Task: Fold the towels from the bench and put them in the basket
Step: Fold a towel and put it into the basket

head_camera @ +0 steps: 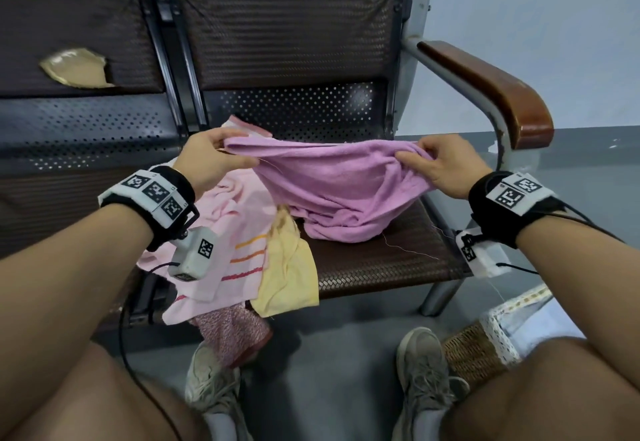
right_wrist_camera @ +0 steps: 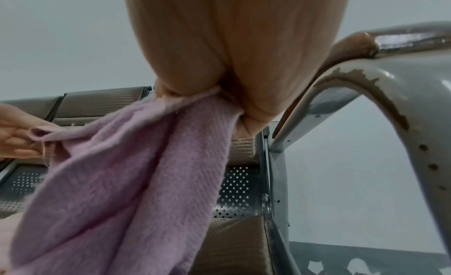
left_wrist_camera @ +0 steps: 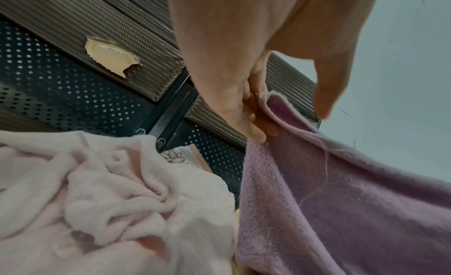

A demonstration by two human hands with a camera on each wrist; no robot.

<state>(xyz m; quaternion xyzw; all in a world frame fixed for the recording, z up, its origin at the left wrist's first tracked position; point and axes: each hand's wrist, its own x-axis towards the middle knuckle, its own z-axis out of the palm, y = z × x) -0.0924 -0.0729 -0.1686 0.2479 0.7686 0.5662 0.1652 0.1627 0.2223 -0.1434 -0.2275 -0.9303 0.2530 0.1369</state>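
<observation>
A purple towel [head_camera: 332, 184] hangs stretched between my two hands above the bench seat [head_camera: 391, 260], its lower part bunched on the seat. My left hand [head_camera: 218, 156] pinches the towel's left edge; in the left wrist view the towel [left_wrist_camera: 341, 211] hangs from my left hand [left_wrist_camera: 246, 113]. My right hand [head_camera: 440, 163] grips a gathered bunch of the right edge, which in the right wrist view shows as the towel [right_wrist_camera: 136, 182] pulled out of the curled right hand [right_wrist_camera: 224, 97]. The wicker basket [head_camera: 474, 354] stands on the floor by my right knee.
More towels lie on the seat's left half: a light pink striped one [head_camera: 235, 243], a yellow one [head_camera: 291, 274] and a patterned pink one [head_camera: 232, 333] hanging off the front. A wooden-topped armrest [head_camera: 495, 91] rises at the right. My shoes [head_camera: 422, 368] are on the grey floor.
</observation>
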